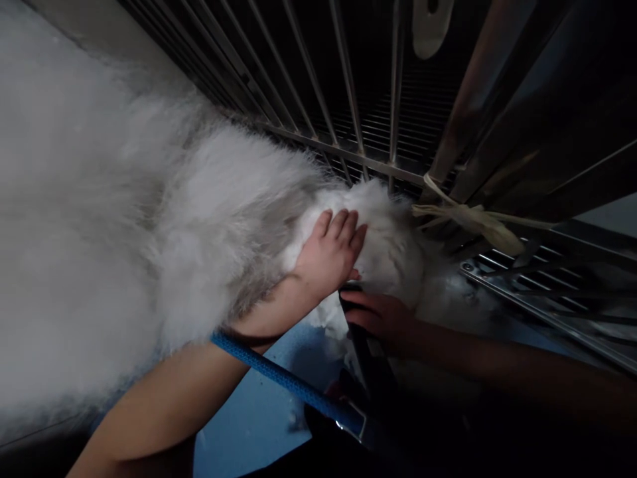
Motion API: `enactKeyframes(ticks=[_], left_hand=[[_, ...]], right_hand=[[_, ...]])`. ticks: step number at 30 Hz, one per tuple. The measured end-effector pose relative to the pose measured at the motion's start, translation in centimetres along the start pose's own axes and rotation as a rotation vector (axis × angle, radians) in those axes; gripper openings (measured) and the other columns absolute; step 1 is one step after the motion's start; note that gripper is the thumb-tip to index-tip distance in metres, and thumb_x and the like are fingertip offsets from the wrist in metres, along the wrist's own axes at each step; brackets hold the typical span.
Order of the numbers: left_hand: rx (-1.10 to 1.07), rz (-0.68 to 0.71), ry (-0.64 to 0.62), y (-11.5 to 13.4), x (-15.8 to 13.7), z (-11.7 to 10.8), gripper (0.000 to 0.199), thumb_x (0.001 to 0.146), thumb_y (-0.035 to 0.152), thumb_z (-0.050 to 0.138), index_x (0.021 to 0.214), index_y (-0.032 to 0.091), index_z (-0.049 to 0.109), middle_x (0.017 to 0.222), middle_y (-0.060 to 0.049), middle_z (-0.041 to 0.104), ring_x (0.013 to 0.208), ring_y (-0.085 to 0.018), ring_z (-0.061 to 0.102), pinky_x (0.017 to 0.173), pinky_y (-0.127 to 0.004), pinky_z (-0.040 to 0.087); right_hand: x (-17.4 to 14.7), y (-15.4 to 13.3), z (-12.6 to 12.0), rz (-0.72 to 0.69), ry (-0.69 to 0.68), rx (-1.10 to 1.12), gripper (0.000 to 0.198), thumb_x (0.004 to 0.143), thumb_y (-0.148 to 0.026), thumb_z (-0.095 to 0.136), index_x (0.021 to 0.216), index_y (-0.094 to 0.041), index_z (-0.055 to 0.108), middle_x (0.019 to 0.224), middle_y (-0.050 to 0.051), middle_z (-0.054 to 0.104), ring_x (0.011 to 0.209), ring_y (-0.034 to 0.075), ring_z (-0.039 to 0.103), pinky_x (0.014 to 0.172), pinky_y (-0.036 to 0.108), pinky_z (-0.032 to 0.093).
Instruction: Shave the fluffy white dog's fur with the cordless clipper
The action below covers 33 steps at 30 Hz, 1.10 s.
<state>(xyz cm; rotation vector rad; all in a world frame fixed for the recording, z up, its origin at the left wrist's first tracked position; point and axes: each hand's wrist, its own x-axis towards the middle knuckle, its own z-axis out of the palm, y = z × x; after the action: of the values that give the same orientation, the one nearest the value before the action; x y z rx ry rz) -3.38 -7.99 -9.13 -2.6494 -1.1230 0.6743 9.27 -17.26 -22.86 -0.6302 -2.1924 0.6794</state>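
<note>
White, fluffy fur [393,245] lies under the flat left hand [331,252], fingers extended, while the right hand [383,318] grasps a long, black, straight-edged object [362,345]

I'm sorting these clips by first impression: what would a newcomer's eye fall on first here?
Most likely the big mass of pale, fluffy fur filling the left side. Next would come the left hand laid on white fluff near the centre, with a bright blue cord slanting below it. Metal bars stand out along the top.
</note>
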Motion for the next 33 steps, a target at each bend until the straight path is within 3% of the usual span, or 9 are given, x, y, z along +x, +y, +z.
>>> enactKeyframes(ticks=[5, 12, 17, 19, 23, 28, 33], left_hand=[[0.019, -0.005, -0.018, -0.3, -0.1, -0.2, 0.086, 0.083, 0.055, 0.07, 0.149, 0.007, 0.041, 0.157, -0.023, 0.036, 0.142, -0.038, 0.036, 0.117, -0.053, 0.025], [0.003, -0.026, 0.053, -0.5, 0.0, -0.1, 0.087, 0.079, 0.054, 0.075, 0.145, 0.005, 0.046, 0.152, -0.024, 0.042, 0.139, -0.039, 0.041, 0.116, -0.054, 0.028], [-0.009, -0.046, 0.081, -0.6, 0.0, 0.1, 0.087, 0.079, 0.058, 0.073, 0.143, 0.006, 0.049, 0.151, -0.025, 0.044, 0.137, -0.04, 0.043, 0.114, -0.056, 0.031], [-0.014, -0.055, 0.075, -0.6, 0.1, 0.0, 0.088, 0.078, 0.059, 0.073, 0.143, 0.005, 0.049, 0.151, -0.025, 0.044, 0.137, -0.04, 0.043, 0.115, -0.055, 0.031], [-0.026, -0.051, 0.05, -0.6, 0.2, -0.3, 0.091, 0.076, 0.057, 0.076, 0.144, 0.004, 0.047, 0.152, -0.025, 0.043, 0.139, -0.04, 0.042, 0.116, -0.055, 0.03], [-0.026, -0.069, 0.024, -0.6, 0.3, -0.6, 0.09, 0.078, 0.06, 0.073, 0.145, 0.006, 0.047, 0.153, -0.024, 0.042, 0.139, -0.039, 0.041, 0.116, -0.054, 0.03], [-0.014, -0.09, 0.015, -0.6, 0.5, -0.8, 0.087, 0.079, 0.058, 0.073, 0.145, 0.007, 0.048, 0.152, -0.023, 0.044, 0.139, -0.038, 0.043, 0.116, -0.053, 0.03]], right_hand=[[0.1, 0.4, 0.4, 0.004, -0.008, 0.05, 0.022, 0.089, -0.021, 0.057, 0.109, -0.015, 0.063, 0.126, 0.017, 0.066, 0.099, 0.022, 0.07, 0.077, 0.032, 0.058], [0.0, 0.7, 1.1, -0.048, 0.059, 0.024, 0.02, 0.094, -0.03, 0.053, 0.104, -0.016, 0.065, 0.125, 0.017, 0.066, 0.097, 0.023, 0.068, 0.078, 0.035, 0.056], [-0.3, 0.4, 1.1, -0.049, -0.09, 0.063, 0.026, 0.089, -0.032, 0.059, 0.109, -0.016, 0.064, 0.128, 0.016, 0.065, 0.084, 0.02, 0.069, 0.069, 0.03, 0.055], [-0.4, 0.4, 0.9, -0.057, -0.053, 0.019, 0.021, 0.092, -0.031, 0.056, 0.107, -0.019, 0.065, 0.13, 0.014, 0.065, 0.081, 0.018, 0.068, 0.069, 0.03, 0.054], [0.0, 0.5, 0.9, -0.042, 0.04, 0.043, 0.022, 0.094, -0.029, 0.051, 0.106, -0.017, 0.065, 0.127, 0.016, 0.065, 0.098, 0.022, 0.067, 0.079, 0.033, 0.055], [0.5, 0.3, 0.8, -0.067, -0.064, -0.007, 0.02, 0.095, -0.03, 0.051, 0.095, -0.018, 0.067, 0.125, 0.014, 0.067, 0.076, 0.018, 0.067, 0.066, 0.03, 0.053], [0.8, 0.6, 0.7, -0.119, -0.059, 0.042, 0.024, 0.092, -0.029, 0.054, 0.106, -0.014, 0.066, 0.129, 0.02, 0.064, 0.094, 0.024, 0.068, 0.076, 0.035, 0.055]])
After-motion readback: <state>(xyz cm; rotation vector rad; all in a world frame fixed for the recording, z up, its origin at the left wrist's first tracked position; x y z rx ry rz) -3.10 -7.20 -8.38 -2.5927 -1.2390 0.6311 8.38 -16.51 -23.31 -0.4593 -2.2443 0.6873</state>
